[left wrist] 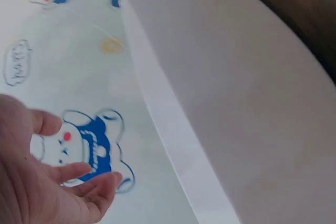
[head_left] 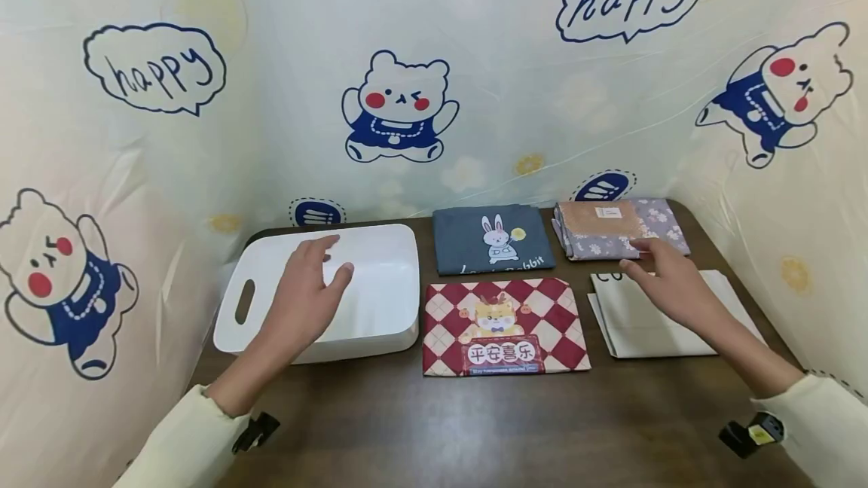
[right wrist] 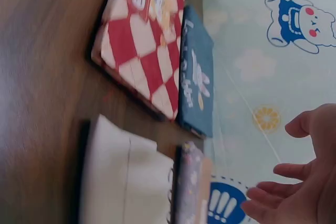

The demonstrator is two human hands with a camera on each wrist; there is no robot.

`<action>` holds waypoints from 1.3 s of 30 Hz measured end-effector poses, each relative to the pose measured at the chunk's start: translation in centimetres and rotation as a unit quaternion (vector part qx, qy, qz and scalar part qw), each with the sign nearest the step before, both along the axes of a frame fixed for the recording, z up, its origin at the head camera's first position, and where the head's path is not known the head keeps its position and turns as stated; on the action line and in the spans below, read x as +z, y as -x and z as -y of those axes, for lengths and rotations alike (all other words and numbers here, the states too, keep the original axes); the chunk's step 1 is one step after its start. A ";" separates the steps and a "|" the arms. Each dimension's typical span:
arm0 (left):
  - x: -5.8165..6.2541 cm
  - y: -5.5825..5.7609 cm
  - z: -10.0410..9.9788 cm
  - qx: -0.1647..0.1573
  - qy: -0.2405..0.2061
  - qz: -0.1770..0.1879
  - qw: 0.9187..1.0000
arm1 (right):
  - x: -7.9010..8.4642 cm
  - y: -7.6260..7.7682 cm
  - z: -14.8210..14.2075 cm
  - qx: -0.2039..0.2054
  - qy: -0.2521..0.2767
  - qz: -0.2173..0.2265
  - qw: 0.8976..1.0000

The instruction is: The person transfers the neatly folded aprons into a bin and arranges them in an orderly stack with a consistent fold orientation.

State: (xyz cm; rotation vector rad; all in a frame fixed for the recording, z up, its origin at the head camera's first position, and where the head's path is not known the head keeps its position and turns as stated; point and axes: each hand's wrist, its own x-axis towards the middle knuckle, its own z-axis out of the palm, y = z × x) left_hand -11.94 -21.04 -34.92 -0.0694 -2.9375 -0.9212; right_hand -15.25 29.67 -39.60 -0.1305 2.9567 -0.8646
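Note:
My left hand [head_left: 308, 285] hovers open over the white plastic bin [head_left: 380, 247] at the table's left, fingers spread and holding nothing; the left wrist view shows the hand [left wrist: 47, 182] beside the bin's wall [left wrist: 252, 108]. My right hand [head_left: 667, 277] is open above the white folded cloth [head_left: 651, 322], fingertips near the purple floral folded cloth [head_left: 617, 228]. A red-and-white checked cloth [head_left: 505, 326] with a cartoon dog lies in the middle front, and a dark blue rabbit cloth [head_left: 491, 239] behind it. The right wrist view shows the checked cloth [right wrist: 142, 51], blue cloth [right wrist: 197, 82] and white cloth [right wrist: 126, 182].
The dark wooden table [head_left: 434, 420] has bare surface along its front edge. A printed plastic curtain [head_left: 434, 59] with bears and "happy" bubbles walls in the back and both sides. The bin has a handle slot [head_left: 245, 301] on its left end.

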 end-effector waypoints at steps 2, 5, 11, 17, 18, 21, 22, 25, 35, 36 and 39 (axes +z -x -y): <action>0.4 -0.8 -0.8 0.010 -0.043 -0.007 0.999 | 0.1 -0.3 0.0 -0.004 0.026 0.025 0.999; 0.9 -2.2 -2.0 0.013 -0.116 -0.001 0.993 | 0.0 -0.7 0.0 -0.007 0.079 0.071 0.994; 1.7 -4.8 -4.0 -0.045 -0.246 0.093 0.964 | -0.7 -0.8 0.4 -0.013 0.233 0.186 0.954; 0.5 -6.2 -6.5 -0.066 -0.236 0.180 0.953 | -1.6 -0.4 0.8 -0.001 0.291 0.281 0.914; -0.1 -6.4 -6.9 -0.061 -0.234 0.191 0.951 | -1.9 -0.4 0.9 -0.003 0.296 0.294 0.909; -2.5 -6.7 -7.6 -0.048 -0.240 0.210 0.947 | -2.8 -0.4 1.1 -0.012 0.303 0.320 0.898; -3.4 -6.8 -7.8 -0.043 -0.239 0.216 0.946 | -3.2 -0.4 1.2 -0.015 0.306 0.325 0.895; -6.3 -7.2 -8.3 -0.030 -0.245 0.231 0.941 | -4.3 -0.8 1.3 -0.024 0.306 0.334 0.891; -9.9 -6.6 -10.6 0.048 -0.286 0.250 0.924 | -6.0 -2.0 2.8 -0.047 0.299 0.342 0.890; -10.0 -6.6 -10.7 0.052 -0.298 0.248 0.920 | -6.0 -2.0 3.0 -0.050 0.300 0.340 0.890; -10.1 -6.4 -11.3 0.069 -0.331 0.246 0.909 | -6.2 -2.0 3.4 -0.053 0.309 0.336 0.888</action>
